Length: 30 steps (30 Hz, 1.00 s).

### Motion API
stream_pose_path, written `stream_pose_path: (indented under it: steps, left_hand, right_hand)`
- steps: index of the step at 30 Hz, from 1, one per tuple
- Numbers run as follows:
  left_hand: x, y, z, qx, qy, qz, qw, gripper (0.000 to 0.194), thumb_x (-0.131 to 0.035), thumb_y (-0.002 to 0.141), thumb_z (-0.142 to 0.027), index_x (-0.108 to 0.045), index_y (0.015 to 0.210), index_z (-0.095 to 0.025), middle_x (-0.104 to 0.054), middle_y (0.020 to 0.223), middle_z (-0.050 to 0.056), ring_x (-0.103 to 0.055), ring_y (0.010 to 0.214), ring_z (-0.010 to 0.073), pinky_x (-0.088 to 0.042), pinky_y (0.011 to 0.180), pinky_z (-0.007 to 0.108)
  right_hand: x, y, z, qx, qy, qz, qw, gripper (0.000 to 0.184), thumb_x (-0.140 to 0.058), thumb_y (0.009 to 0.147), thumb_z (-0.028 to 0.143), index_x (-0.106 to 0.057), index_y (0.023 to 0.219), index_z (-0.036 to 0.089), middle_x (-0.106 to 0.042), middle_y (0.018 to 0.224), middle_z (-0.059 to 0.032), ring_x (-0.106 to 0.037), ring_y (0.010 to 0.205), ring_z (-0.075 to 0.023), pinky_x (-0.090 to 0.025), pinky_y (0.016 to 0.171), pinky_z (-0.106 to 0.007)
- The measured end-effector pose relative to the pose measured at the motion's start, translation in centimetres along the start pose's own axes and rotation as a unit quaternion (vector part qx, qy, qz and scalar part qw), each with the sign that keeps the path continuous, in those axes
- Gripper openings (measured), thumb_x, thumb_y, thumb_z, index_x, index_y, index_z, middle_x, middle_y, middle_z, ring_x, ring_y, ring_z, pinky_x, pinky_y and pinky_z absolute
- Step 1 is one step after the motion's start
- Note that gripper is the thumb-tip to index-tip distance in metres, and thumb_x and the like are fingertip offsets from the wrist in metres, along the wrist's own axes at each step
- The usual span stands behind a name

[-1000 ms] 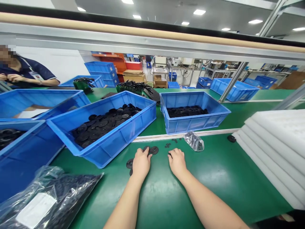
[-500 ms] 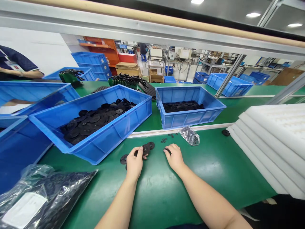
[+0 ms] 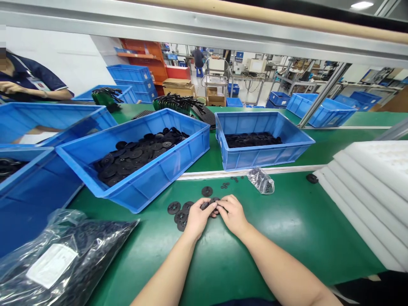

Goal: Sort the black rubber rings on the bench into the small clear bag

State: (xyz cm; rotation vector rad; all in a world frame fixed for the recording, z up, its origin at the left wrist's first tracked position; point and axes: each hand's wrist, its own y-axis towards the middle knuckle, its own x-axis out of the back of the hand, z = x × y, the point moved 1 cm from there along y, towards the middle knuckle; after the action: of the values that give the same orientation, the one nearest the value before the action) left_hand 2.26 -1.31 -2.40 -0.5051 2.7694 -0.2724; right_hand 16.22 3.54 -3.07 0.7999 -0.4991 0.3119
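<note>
My left hand (image 3: 199, 219) and my right hand (image 3: 232, 215) meet at the middle of the green workbench belt (image 3: 287, 242). Their fingertips close on a black plastic disc (image 3: 211, 204) between them, and part of it is hidden by my fingers. Just left of my left hand lie several loose black discs (image 3: 180, 217). Another black disc (image 3: 207, 191) sits above my fingers. Beyond my right hand are small black pieces (image 3: 225, 185) and a clear plastic bag of small parts (image 3: 261, 180).
Two blue crates of black discs (image 3: 149, 170) (image 3: 259, 146) stand beyond my hands. Further blue crates lie at left, above a bulging plastic bag (image 3: 66, 259). White foam sheets (image 3: 360, 199) are stacked at right. A co-worker (image 3: 30, 78) sits at far left.
My hands have come together at the middle and now grip a disc between them. My left hand has moved right, leaving more discs exposed at its left.
</note>
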Motion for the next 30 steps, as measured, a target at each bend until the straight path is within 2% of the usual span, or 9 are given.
stream_pose_path:
  steps: [3, 6, 9, 11, 14, 18, 24, 27, 30]
  left_hand:
    - [0.4, 0.3, -0.1, 0.013, -0.022, -0.017, 1.0, 0.044, -0.088, 0.058, -0.042, -0.064, 0.081, -0.013, -0.068, 0.062, 0.001, -0.061, 0.053, 0.0113, -0.052, 0.054, 0.022]
    - [1.1, 0.8, -0.2, 0.0, -0.032, -0.051, 0.998, 0.044, -0.086, 0.06, -0.043, -0.061, 0.08, -0.014, -0.067, 0.061, 0.001, -0.06, 0.05, 0.0112, -0.051, 0.052, 0.022]
    - [1.9, 1.4, -0.3, -0.041, -0.019, -0.096, 0.994, 0.042, -0.082, 0.064, -0.044, -0.057, 0.081, -0.015, -0.069, 0.067, 0.004, -0.069, 0.061, 0.0172, -0.056, 0.058, 0.026]
    - [2.5, 1.8, -0.2, -0.09, 0.008, -0.134, 0.987, 0.039, -0.079, 0.069, -0.042, -0.053, 0.084, -0.018, -0.073, 0.08, 0.008, -0.074, 0.075, 0.0227, -0.059, 0.066, 0.031]
    - [3.4, 2.4, -0.2, -0.189, 0.119, -0.193, 0.956, 0.028, -0.07, 0.078, -0.034, -0.049, 0.092, -0.02, -0.073, 0.104, 0.011, -0.074, 0.085, 0.0239, -0.06, 0.075, 0.038]
    - [3.8, 3.2, -0.4, -0.297, 0.362, -0.195, 0.862, 0.029, -0.053, 0.085, -0.019, -0.055, 0.114, -0.021, -0.07, 0.103, 0.009, -0.069, 0.094, 0.0228, -0.054, 0.091, 0.041]
    - [2.2, 3.8, -0.3, -0.273, 0.621, -0.097, 0.729, 0.031, -0.053, 0.094, -0.028, -0.067, 0.12, -0.018, -0.06, 0.105, 0.013, -0.062, 0.094, 0.026, -0.052, 0.083, 0.038]
    - [1.9, 3.7, -0.4, -0.233, 0.661, -0.07, 0.71, 0.03, -0.06, 0.091, -0.027, -0.069, 0.118, -0.018, -0.058, 0.103, 0.012, -0.061, 0.09, 0.0246, -0.051, 0.081, 0.036]
    - [2.2, 3.4, -0.6, -0.236, 0.623, -0.084, 0.741, 0.025, -0.057, 0.091, -0.024, -0.071, 0.111, -0.018, -0.059, 0.099, 0.011, -0.061, 0.086, 0.0234, -0.051, 0.079, 0.035]
  right_hand:
    - [0.2, -0.1, -0.2, -0.016, 0.01, 0.011, 1.0, 0.022, -0.057, 0.096, 0.025, -0.072, 0.112, 0.021, -0.066, 0.093, -0.0075, -0.061, 0.089, -0.02, -0.054, 0.081, -0.036]
    - [0.3, 0.4, -1.2, -0.063, -0.076, 0.038, 0.994, 0.038, -0.059, 0.094, 0.03, -0.064, 0.13, 0.019, -0.065, 0.119, -0.0148, -0.059, 0.112, -0.0275, -0.049, 0.096, -0.046]
    - [0.3, 1.2, -2.4, -0.128, -0.184, 0.104, 0.969, 0.059, -0.06, 0.093, 0.035, -0.047, 0.147, 0.015, -0.042, 0.153, -0.0206, -0.038, 0.141, -0.037, -0.037, 0.109, -0.056]
    - [0.1, 1.6, -2.8, -0.136, -0.212, 0.158, 0.955, 0.064, -0.057, 0.095, 0.037, -0.041, 0.151, 0.014, -0.03, 0.161, -0.0188, -0.026, 0.149, -0.037, -0.029, 0.114, -0.058]
    - [-0.1, 1.6, -2.8, -0.113, -0.214, 0.209, 0.947, 0.054, -0.051, 0.098, 0.037, -0.047, 0.148, 0.017, -0.033, 0.161, -0.0139, -0.023, 0.151, -0.0328, -0.021, 0.119, -0.057]
    - [-0.1, 0.7, -2.2, -0.111, -0.216, 0.204, 0.948, 0.046, -0.049, 0.099, 0.03, -0.053, 0.143, 0.017, -0.04, 0.157, -0.0136, -0.03, 0.149, -0.0304, -0.023, 0.118, -0.056]
    - [-0.2, 0.0, -1.6, -0.114, -0.232, 0.169, 0.951, 0.044, -0.049, 0.095, 0.019, -0.058, 0.138, 0.015, -0.052, 0.149, -0.015, -0.042, 0.139, -0.0284, -0.032, 0.112, -0.048]
    - [-0.1, 0.5, -2.3, -0.14, -0.244, 0.143, 0.949, 0.042, -0.046, 0.093, 0.012, -0.065, 0.13, 0.017, -0.06, 0.139, -0.0144, -0.05, 0.125, -0.0278, -0.039, 0.102, -0.043]
    - [-0.1, 0.7, -3.2, -0.152, -0.248, 0.122, 0.949, 0.036, -0.047, 0.092, 0.011, -0.072, 0.116, 0.02, -0.067, 0.12, -0.0127, -0.055, 0.109, -0.0268, -0.042, 0.09, -0.039]
